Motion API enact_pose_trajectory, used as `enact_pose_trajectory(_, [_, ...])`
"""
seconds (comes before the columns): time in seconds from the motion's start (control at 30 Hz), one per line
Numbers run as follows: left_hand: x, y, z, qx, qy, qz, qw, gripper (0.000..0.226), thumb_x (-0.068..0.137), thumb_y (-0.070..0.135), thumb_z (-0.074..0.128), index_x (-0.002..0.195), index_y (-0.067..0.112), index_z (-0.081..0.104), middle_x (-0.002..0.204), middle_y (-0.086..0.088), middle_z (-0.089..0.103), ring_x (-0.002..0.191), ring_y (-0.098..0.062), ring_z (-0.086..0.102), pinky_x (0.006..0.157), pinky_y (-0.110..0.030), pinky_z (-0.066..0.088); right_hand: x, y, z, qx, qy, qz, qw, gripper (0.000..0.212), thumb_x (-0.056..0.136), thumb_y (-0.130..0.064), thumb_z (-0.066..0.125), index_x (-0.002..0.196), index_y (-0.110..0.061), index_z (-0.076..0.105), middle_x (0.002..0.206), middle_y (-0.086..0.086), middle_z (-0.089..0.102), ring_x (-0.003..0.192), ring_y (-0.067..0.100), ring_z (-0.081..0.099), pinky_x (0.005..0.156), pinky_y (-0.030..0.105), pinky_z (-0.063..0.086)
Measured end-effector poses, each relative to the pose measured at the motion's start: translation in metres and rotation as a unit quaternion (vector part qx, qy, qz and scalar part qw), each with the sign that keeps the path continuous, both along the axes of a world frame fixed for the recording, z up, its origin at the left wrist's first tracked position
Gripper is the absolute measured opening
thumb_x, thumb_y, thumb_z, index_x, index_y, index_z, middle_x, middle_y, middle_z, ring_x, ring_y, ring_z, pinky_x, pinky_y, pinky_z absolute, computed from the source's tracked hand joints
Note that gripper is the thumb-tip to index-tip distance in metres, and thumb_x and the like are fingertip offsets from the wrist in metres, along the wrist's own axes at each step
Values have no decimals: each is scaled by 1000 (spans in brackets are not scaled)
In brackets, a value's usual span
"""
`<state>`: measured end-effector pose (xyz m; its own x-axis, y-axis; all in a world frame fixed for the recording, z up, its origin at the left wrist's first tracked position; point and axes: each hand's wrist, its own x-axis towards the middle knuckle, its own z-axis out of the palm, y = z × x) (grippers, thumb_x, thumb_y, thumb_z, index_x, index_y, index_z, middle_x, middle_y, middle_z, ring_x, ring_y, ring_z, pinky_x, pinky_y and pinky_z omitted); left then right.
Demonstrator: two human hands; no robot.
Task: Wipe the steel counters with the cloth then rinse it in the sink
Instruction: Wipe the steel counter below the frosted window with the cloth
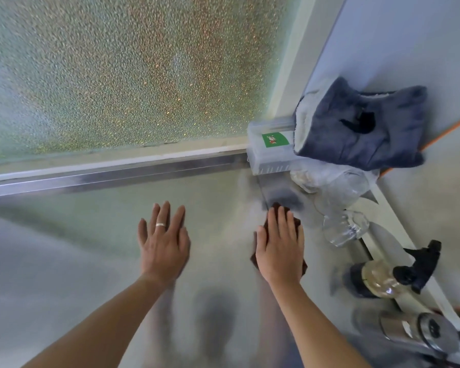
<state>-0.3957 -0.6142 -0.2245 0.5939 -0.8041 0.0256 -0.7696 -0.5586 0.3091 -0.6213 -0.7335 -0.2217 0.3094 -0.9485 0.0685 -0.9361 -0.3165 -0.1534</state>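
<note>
A dark brown cloth (297,223) lies flat on the steel counter (91,248), mostly hidden under my right hand (279,248). That hand presses on it with straight fingers, near the counter's back right corner. My left hand (164,244) rests flat on the bare steel a hand's width to the left, fingers spread, a ring on one finger. No sink is in view.
A frosted glass pane (117,70) rises behind the counter. At the right stand a clear plastic box (271,152) under a folded blue towel (361,126), crumpled plastic and an empty bottle (343,227), a spray bottle (391,277) and a steel shaker (409,330).
</note>
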Motion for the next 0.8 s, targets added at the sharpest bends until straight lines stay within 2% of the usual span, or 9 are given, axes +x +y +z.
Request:
enact_pose_trajectory(0.17, [0, -2, -3, 4, -4, -3, 1000, 56, 99, 41, 30, 154, 33, 38, 166, -4, 29, 157, -25, 13, 124, -54, 11, 28, -44, 2, 7, 0, -35, 999, 63, 105, -45, 16, 158, -15, 34, 165, 7, 32, 155, 25, 25, 125, 48, 20])
enact_pose_trajectory(0.37, [0, -3, -2, 2, 4, 0, 1000, 57, 98, 41, 35, 155, 32, 39, 166, -4, 28, 158, -23, 10, 126, -54, 10, 67, -82, -1, 9, -6, 2, 1000, 59, 106, -40, 17, 161, -19, 27, 167, 4, 28, 155, 24, 22, 125, 49, 18])
enact_pose_trajectory(0.53, [0, -6, -3, 13, 2, -1, 1000, 59, 98, 42, 37, 156, 32, 37, 167, -4, 26, 158, -23, 8, 126, -54, 9, 89, -83, -2, -10, -5, 3, 1000, 59, 106, -34, 26, 160, -10, 26, 165, 9, 32, 154, 26, 24, 127, 49, 13])
enact_pose_trajectory(0.67, [0, -7, -3, 12, -2, -2, 1000, 59, 97, 41, 39, 155, 29, 40, 166, -5, 29, 158, -25, 11, 125, -55, 12, 102, -77, 0, -11, -8, 26, 1000, 58, 104, -32, 24, 157, -11, 33, 159, 10, 42, 151, 27, 31, 126, 49, 17])
enact_pose_trajectory(0.8, [0, -8, -2, 9, 3, 0, 1000, 58, 98, 41, 36, 155, 29, 40, 166, -5, 28, 158, -24, 9, 126, -53, 10, 116, -63, -2, 1, -23, 107, 994, 61, 103, -32, 20, 160, -13, 26, 168, 5, 25, 155, 20, 22, 125, 46, 18])
